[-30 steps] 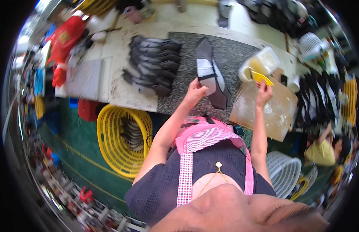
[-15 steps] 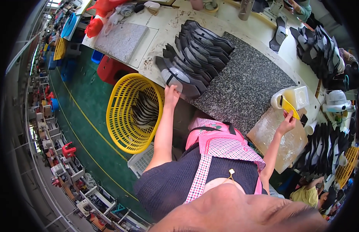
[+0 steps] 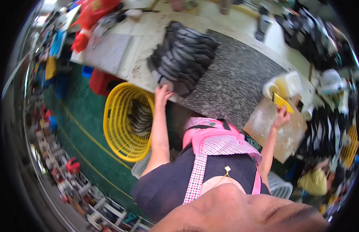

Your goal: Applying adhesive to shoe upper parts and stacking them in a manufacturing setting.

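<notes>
My left hand (image 3: 163, 94) is closed at the near left edge of a spread stack of dark, curved shoe-upper pieces (image 3: 183, 58). Its fingers pinch the pale grey end of the nearest piece; blur softens the detail. To the right, my right hand (image 3: 281, 118) grips a flat yellow scraper (image 3: 283, 103), raised beside a white plastic jug (image 3: 293, 82) with a cut-open top. Something cream-yellow shows inside the jug. Under the stack's right side lies a speckled dark stone slab (image 3: 241, 73).
A yellow basket (image 3: 109, 127) holding more dark pieces stands left below the table edge. Beneath the scraper is a stained brown board (image 3: 278, 135). A grey slab (image 3: 107, 50) and a red plastic bag (image 3: 92, 15) lie at the far left; more dark pieces (image 3: 309, 34) are piled far right.
The whole view has shifted and blurred slightly. My left hand stays at the nearest piece's end, and my right hand still holds the scraper near the jug.
</notes>
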Available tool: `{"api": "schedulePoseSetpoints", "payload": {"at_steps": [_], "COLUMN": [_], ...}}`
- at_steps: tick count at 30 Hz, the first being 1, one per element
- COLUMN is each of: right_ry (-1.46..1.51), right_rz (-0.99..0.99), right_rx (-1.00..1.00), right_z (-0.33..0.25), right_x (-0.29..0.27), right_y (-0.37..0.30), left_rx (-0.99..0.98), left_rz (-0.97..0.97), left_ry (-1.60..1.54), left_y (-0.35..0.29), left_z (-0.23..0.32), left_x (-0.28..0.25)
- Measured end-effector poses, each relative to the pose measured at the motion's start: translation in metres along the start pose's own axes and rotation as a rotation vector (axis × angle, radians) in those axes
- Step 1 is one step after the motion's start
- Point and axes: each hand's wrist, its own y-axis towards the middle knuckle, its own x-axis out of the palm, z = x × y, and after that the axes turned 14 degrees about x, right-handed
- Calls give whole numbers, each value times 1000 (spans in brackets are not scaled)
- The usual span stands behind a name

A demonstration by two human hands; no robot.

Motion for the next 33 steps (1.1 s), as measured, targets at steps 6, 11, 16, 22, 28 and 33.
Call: {"api": "schedulePoseSetpoints", "payload": {"at_steps": [6, 11, 16, 22, 28, 33], "right_ry": [68, -214, -216, -113, -23, 5], "right_rz": [-8, 17, 27, 55, 89, 57], "right_rx": [-82, -326, -429, -99, 97, 76], "right_z": [-19, -38, -44, -21, -20, -21], "right_x": [25, 24, 26, 21, 28, 32], "right_y": [-6, -6, -8, -25, -37, -33], "left_rx": [494, 982, 1028, 899, 875, 781], "left_rz": [342, -8, -561, -631, -492, -753], "left_ry": [880, 674, 663, 825, 1330, 1015], "left_y": [-7, -73, -33, 57, 83, 147], "left_z": [-5, 49, 29, 3, -15, -38], "left_x": [-35, 139, 276, 427, 509, 511]}}
